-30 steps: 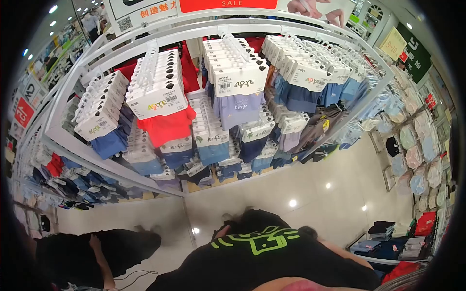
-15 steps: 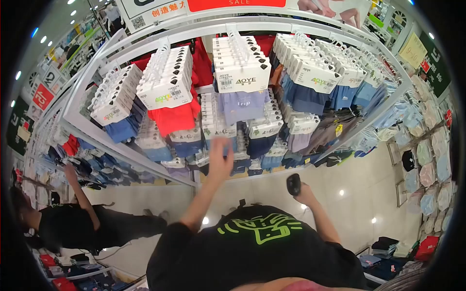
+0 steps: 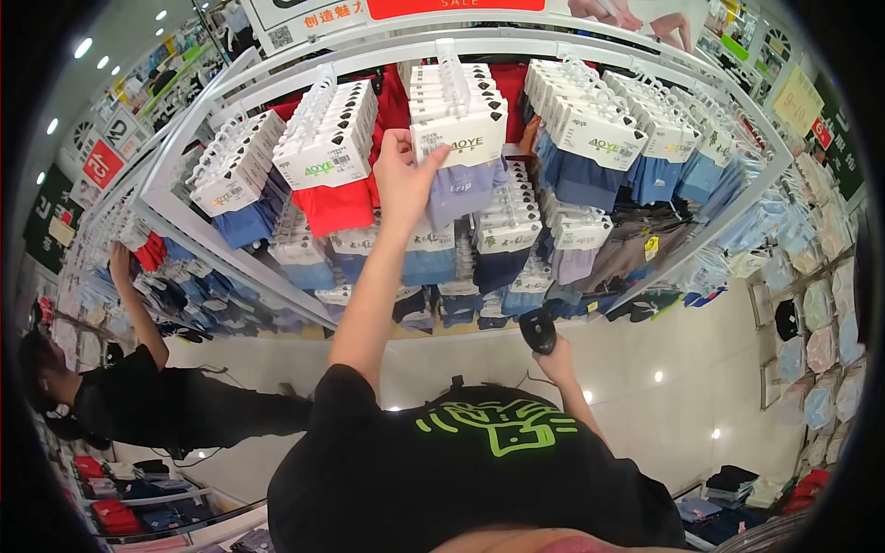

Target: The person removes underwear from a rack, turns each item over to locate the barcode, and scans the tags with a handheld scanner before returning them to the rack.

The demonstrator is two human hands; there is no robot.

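My left hand (image 3: 401, 180) is raised to the display rack and grips the edge of the front hanging pack (image 3: 466, 143), a white card marked AOYE with a lilac garment below it. Lower down, near my chest, my right hand (image 3: 556, 355) holds a black handheld scanner (image 3: 536, 330), apart from the rack. Beside the gripped pack hang a row with a red garment (image 3: 336, 198) on the left and rows with blue garments (image 3: 590, 175) on the right.
The white metal rack frame (image 3: 230, 267) holds several rows of packed garments on hooks. A person in black (image 3: 138, 396) at the left reaches up to another rack. Folded clothes lie on low shelves (image 3: 120, 511). A wall display (image 3: 820, 304) lines the right.
My left hand rose from below view up to the rack and took hold of the lilac pack. My right hand came into view holding the scanner. The person at the left raised an arm.
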